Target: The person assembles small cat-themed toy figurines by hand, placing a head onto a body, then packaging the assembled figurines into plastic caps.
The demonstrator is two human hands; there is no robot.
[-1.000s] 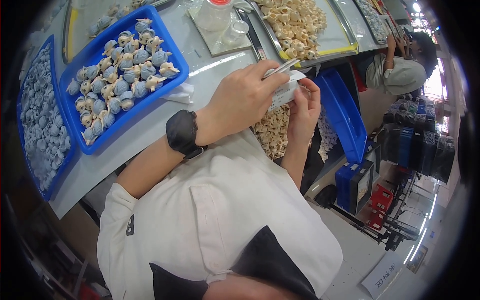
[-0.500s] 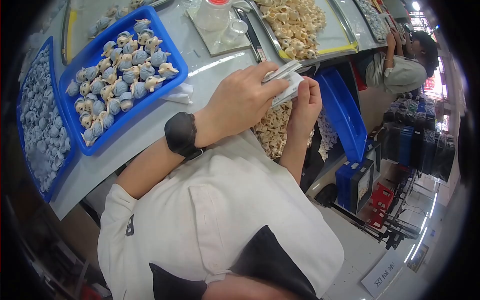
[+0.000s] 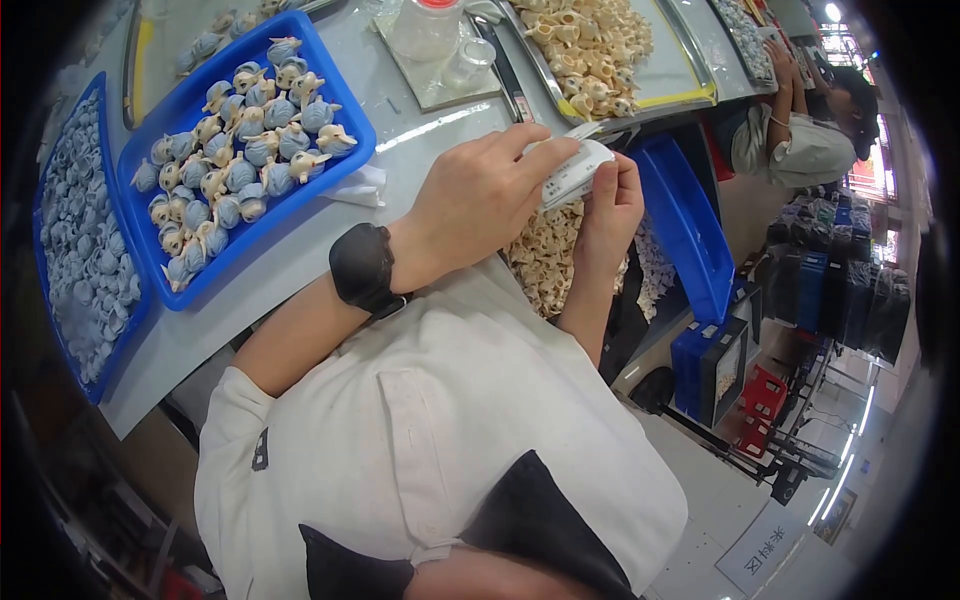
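Observation:
Between my two hands is a small stack of white printed paper slips (image 3: pixel 578 176), fanned slightly at its upper edge. My left hand (image 3: pixel 478 198), with a black watch on its wrist, grips the slips from the left between thumb and fingers. On the other side my right hand (image 3: pixel 612 212) pinches their right edge, its fingers curled. Below the slips lies a heap of small cream-coloured moulded parts (image 3: pixel 545 255), partly hidden by my hands. To the left, a blue tray (image 3: pixel 352 95) holds several rows of small cream figure heads with grey-blue hair pieces.
Another blue tray (image 3: pixel 98 385) at the far left is full of grey-blue pieces. A metal-rimmed tray (image 3: pixel 690 97) of cream parts lies beyond my hands, near a clear jar (image 3: pixel 425 30). A blue bin (image 3: pixel 690 225) leans at right. Another person (image 3: pixel 820 140) works at the far right.
The slips have turned so that more of their printed face shows. My left fingers have shifted slightly over them; my right hand stays almost in place.

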